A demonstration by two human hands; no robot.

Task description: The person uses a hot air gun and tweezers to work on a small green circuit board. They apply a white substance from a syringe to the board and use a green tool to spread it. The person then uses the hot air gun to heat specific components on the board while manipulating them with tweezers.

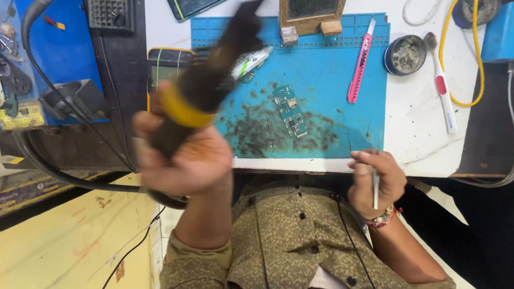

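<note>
The picture is upside down, for the person's shirt is at the bottom and the table is at the top.

The left hand is at 9 o'clock from the middle of the picture. Its fingers are wrapped tight around one big dark tool. The tool is blurry. It has one yellow band around it and it points up toward 1 o'clock. One thick black hose runs from under the hand out toward 9 o'clock.

The right hand is at 4 o'clock. Its fingers are pinched shut on one thin silver tool, which may be tweezers. It hangs just off the near edge of the table. One bead band is on that wrist.

One blue mat lies on the table. It has dark smudges on it. One small green board lies near the middle of the mat, between the two hands and apart from both. One white tube lies at 10 o'clock from the board. One pink knife lies at 2 o'clock from the board, near the mat's edge.

At 3 o'clock from the knife sits one round tin. Just beside the tin lies one white brush. One yellow wire loops at 2 o'clock. One wood frame stands at 12 o'clock.
</note>
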